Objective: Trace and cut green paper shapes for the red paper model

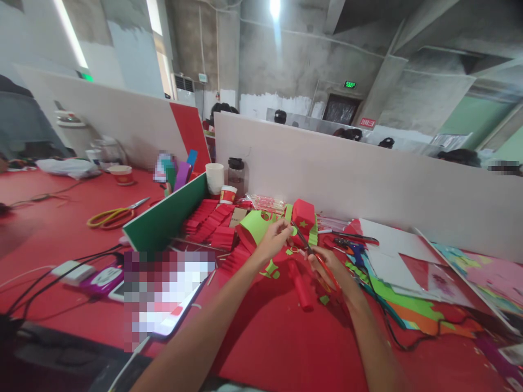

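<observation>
My left hand (275, 238) is closed in a pinch, its fingertips at a small light green paper piece (294, 231). My right hand (330, 267) grips a pair of scissors (302, 238) by the orange-red handles. The dark blades point up and left, towards the left fingertips. Behind my left hand lies a light green paper sheet (253, 224) with shapes cut out of it. Green cut-outs (270, 269) are scattered on the red table below the hands. A red roll (300, 286) lies between my forearms. A red box with a green star (303, 215) stands just beyond the blades.
Folded red paper strips (208, 218) are stacked beside a green divider (167, 218). A lit tablet (183, 296) lies left of my left forearm. Cups, a bottle (236, 177) and a white partition (347, 169) stand behind. Papers (392, 267) and tools lie at right, yellow-handled scissors (110, 216) at left.
</observation>
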The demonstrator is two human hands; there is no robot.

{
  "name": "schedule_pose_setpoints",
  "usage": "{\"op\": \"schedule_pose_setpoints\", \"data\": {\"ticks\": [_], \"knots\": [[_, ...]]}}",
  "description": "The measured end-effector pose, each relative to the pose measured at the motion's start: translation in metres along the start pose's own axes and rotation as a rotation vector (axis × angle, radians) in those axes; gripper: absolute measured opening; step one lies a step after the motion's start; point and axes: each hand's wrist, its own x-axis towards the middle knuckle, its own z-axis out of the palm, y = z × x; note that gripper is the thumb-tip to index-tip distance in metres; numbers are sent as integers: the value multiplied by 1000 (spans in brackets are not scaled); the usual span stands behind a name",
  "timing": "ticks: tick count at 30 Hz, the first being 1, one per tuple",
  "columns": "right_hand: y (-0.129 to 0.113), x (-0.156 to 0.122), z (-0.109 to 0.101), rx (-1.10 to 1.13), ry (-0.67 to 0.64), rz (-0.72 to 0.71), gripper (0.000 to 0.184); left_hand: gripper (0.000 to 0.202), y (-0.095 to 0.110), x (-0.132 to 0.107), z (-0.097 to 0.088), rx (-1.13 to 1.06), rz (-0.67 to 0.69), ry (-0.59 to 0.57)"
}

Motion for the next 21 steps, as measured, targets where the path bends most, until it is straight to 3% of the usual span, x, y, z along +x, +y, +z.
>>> {"op": "schedule_pose_setpoints", "data": {"ticks": [15,21], "knots": [[-3,-5,-1,-27,-23,-54,66,20,6,-2,0,39,-3,-22],[-4,-7,-3,4,-52,-29,60,17,4,-1,-2,48,4,-30]]}}
